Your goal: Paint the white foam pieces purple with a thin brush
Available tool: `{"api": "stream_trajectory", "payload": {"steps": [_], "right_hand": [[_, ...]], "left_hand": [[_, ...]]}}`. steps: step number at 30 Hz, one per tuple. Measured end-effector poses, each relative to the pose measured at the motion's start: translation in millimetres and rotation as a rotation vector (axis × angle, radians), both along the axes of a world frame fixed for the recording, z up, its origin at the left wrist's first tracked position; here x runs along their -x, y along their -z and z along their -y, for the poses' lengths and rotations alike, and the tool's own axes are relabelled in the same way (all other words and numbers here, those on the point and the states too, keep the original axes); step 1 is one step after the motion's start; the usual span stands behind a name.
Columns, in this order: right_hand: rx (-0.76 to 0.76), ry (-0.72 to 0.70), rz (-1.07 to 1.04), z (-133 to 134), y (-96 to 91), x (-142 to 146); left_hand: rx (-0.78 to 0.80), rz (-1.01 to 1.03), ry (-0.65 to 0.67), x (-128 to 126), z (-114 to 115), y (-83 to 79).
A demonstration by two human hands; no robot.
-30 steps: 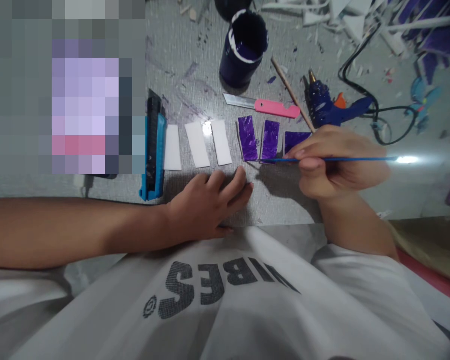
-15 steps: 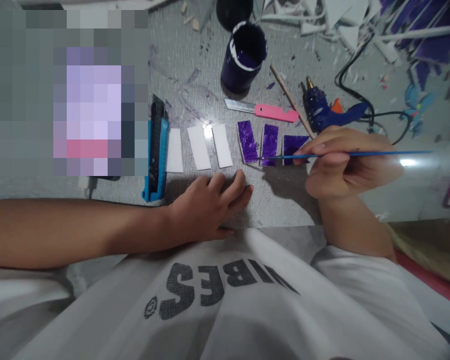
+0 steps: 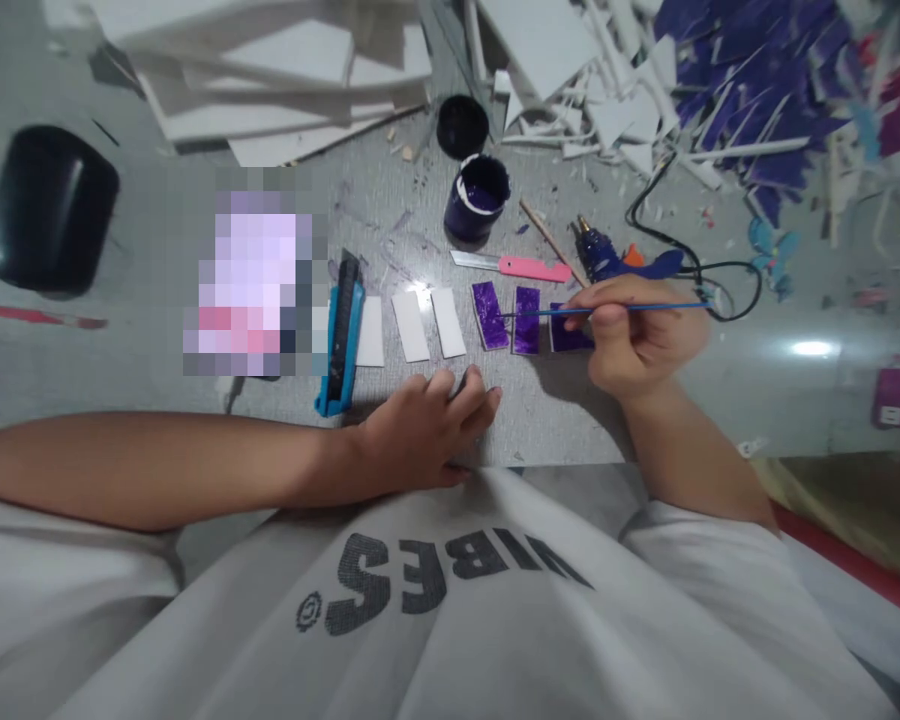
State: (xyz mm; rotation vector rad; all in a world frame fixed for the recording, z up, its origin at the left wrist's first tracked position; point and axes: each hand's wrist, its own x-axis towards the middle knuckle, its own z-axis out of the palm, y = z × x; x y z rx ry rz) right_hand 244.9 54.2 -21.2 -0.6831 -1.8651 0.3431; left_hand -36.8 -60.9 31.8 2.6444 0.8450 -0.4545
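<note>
My right hand (image 3: 637,335) pinches a thin blue paintbrush (image 3: 649,307) held level, its tip over the purple-painted strips (image 3: 526,319). Three painted strips lie in a row; my fingers cover part of the rightmost one. Left of them lie three white strips (image 3: 410,325). My left hand (image 3: 427,430) rests flat on the grey surface just below the white strips, fingers extended together, holding nothing. A pot of purple paint (image 3: 476,197) stands open behind the strips, its black lid (image 3: 462,125) further back.
A blue utility knife (image 3: 340,335) lies left of the white strips. A pink cutter (image 3: 510,266), a wooden stick (image 3: 549,240) and a blue glue gun (image 3: 621,260) with black cord lie behind. White board sheets (image 3: 270,70) and purple scraps (image 3: 727,80) pile at the back. A black object (image 3: 49,205) sits far left.
The camera has tilted up and back, showing more of the far surface. My right hand stays over the painted strips with the brush; my left hand has curled slightly but stays put.
</note>
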Motion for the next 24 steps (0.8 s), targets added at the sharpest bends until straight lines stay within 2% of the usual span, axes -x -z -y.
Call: {"api": "stream_trajectory", "payload": {"steps": [12,19,24], "right_hand": [[0.144,0.030,0.074,-2.5,2.0,-3.5],[0.120,-0.022,0.033,-2.8,-2.7,-1.5],[0.177,0.039,0.108,-1.4,-0.3,-4.2]], "left_hand": [[-0.178,0.078,0.010,6.8,7.5,8.6],[-0.148,0.106,-0.008,7.8,6.2,10.4],[-0.143,0.088,0.020,8.4,3.3,12.7]]}}
